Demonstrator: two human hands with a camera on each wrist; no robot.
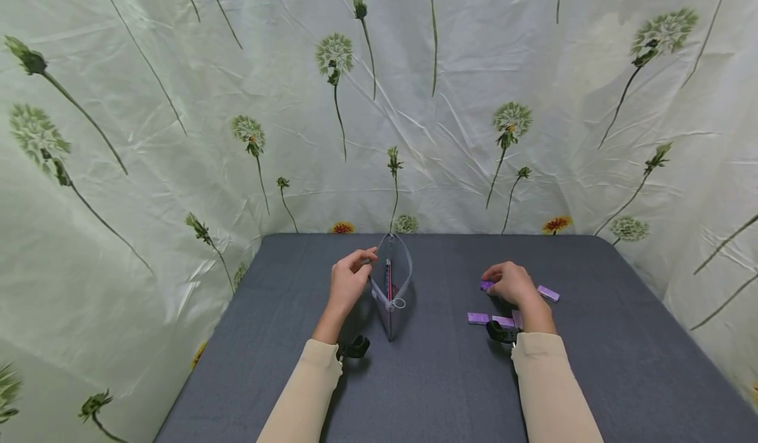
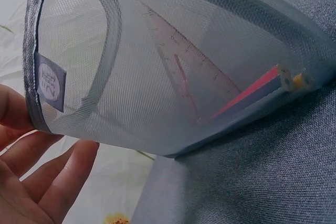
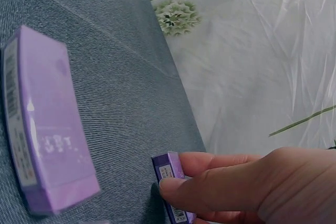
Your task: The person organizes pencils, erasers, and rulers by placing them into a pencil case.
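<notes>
Pinching pouch (image 1: 392, 278) rim with left hand (image 1: 349, 280), fingers curled on the near-left edge, mouth held open. Pouch: grey mesh, standing on the tabletop (image 1: 414, 377) about mid-width, toward the far edge. Inside pouch: clear ruler (image 2: 184, 61), red-blue pencil (image 2: 252, 94) lying diagonal against the mesh wall, tip end low. White label (image 2: 51, 81) sewn on pouch side by the fingers (image 2: 63, 177).

Pinching one purple eraser (image 3: 172, 182) with right hand (image 1: 514, 285), thumb and fingers closed on it, at tabletop level right of pouch, well apart from it. More purple erasers loose on tabletop around that hand: one just right (image 1: 548, 293), two nearer the front edge (image 1: 478, 318), by the wrist. Big one close in right wrist view (image 3: 44, 124), lying flat.
</notes>
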